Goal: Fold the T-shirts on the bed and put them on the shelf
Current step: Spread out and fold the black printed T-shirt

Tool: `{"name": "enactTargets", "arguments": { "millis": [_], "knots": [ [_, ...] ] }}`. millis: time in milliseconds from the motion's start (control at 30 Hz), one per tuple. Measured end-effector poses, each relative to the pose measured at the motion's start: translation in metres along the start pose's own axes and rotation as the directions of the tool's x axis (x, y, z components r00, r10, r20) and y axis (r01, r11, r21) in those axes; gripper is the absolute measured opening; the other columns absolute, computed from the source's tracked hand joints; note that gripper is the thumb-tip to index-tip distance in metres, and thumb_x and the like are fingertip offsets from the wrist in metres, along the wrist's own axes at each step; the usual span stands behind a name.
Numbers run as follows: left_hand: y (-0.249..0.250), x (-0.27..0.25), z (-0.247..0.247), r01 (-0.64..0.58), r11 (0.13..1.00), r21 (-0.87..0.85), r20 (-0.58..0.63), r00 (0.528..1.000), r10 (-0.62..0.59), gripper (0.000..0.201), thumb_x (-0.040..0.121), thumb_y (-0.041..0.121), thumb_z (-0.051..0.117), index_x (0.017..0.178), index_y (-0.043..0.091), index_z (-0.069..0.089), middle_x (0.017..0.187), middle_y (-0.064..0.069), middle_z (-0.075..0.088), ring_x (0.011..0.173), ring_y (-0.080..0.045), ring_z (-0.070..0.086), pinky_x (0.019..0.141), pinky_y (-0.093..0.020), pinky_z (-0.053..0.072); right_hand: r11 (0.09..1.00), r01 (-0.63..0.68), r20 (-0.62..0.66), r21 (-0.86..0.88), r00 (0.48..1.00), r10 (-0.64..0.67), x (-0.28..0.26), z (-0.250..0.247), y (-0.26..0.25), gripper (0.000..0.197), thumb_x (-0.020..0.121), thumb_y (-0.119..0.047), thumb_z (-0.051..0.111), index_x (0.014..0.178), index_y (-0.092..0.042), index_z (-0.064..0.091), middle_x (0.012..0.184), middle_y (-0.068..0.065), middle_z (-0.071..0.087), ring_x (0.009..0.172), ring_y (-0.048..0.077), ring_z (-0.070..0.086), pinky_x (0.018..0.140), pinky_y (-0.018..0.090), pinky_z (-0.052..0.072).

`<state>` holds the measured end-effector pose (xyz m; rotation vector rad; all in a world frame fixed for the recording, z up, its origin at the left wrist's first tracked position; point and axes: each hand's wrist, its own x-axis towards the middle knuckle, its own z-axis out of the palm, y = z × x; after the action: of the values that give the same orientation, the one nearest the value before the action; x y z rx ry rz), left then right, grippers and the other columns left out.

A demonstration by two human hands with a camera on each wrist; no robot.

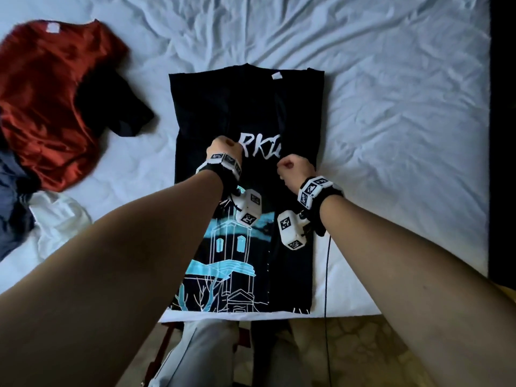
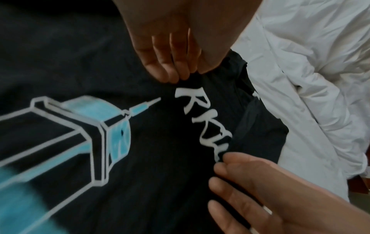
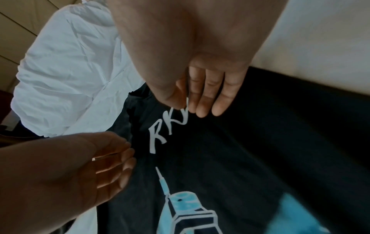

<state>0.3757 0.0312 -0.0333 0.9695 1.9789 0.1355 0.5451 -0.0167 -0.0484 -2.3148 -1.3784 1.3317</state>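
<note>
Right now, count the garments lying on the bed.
At least 5: the black printed T-shirt under both hands, plus a left-side pile of red shirt, black garment, navy garment, white garment. Others may be hidden.

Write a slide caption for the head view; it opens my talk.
Both hands pinch the black T-shirt mid-fold on the bed.

The folded T-shirt (image 1: 245,113) is black, with white letters and a blue and white tower picture. The bed sheet (image 1: 391,93) is white. Beside it lie a red shirt (image 1: 47,101), a dark blue cloth (image 1: 11,219) and a white cloth (image 1: 60,222).
</note>
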Motion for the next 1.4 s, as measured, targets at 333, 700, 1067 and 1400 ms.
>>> {"name": "enactTargets", "arguments": {
  "millis": [333, 700, 1067, 1400],
  "knots": [
    [-0.011, 0.088, -0.074, 0.190, 0.980, -0.054, -0.256, 0.946, -0.197, 0.055, 0.087, 0.022, 0.053, 0.135, 0.008, 0.033, 0.136, -0.015, 0.041, 0.125, -0.034, 0.045, 0.101, -0.040, 0.035, 0.987, 0.161, -0.009, 0.013, 0.987, -0.161, 0.059, 0.047, -0.096, 0.021, 0.087, -0.016, 0.060, 0.107, -0.018, 0.067, 0.107, -0.002, 0.068, 0.098, 0.016, 0.064, 0.087, 0.027, 0.050],
    [-0.050, 0.161, -0.100, 0.106, 0.980, -0.169, 0.136, 0.987, -0.083, 0.039, 0.043, 0.048, 0.067, 0.076, 0.029, 0.061, 0.088, -0.014, 0.071, 0.084, -0.032, 0.070, 0.074, -0.051, 0.058, 0.854, 0.367, 0.117, -0.368, 0.930, -0.349, 0.086, 0.089, -0.142, 0.044, 0.083, -0.007, 0.059, 0.124, -0.022, 0.056, 0.133, -0.002, 0.045, 0.119, 0.025, 0.044, 0.092, 0.036, 0.046],
    [0.002, 0.090, -0.119, -0.016, 0.910, -0.415, 0.251, 0.959, 0.131, 0.038, 0.092, 0.003, 0.050, 0.126, 0.020, 0.051, 0.080, -0.004, 0.055, 0.066, -0.014, 0.059, 0.049, -0.035, 0.058, 0.971, 0.117, 0.276, 0.208, 0.945, -0.173, 0.074, 0.080, -0.179, 0.044, 0.085, -0.025, 0.064, 0.129, -0.023, 0.057, 0.116, 0.001, 0.064, 0.107, 0.017, 0.059, 0.095, 0.029, 0.045],
    [0.049, 0.075, -0.091, 0.062, 0.821, -0.568, 0.251, 0.963, 0.101, 0.019, 0.097, 0.031, 0.048, 0.111, 0.023, 0.058, 0.081, -0.003, 0.060, 0.070, -0.024, 0.058, 0.073, -0.040, 0.053, 0.981, 0.019, 0.070, 0.192, 0.997, -0.033, 0.092, 0.035, -0.150, 0.030, 0.092, -0.010, 0.048, 0.117, -0.007, 0.064, 0.114, 0.015, 0.065, 0.108, 0.031, 0.059, 0.094, 0.035, 0.046]
  ]
}}
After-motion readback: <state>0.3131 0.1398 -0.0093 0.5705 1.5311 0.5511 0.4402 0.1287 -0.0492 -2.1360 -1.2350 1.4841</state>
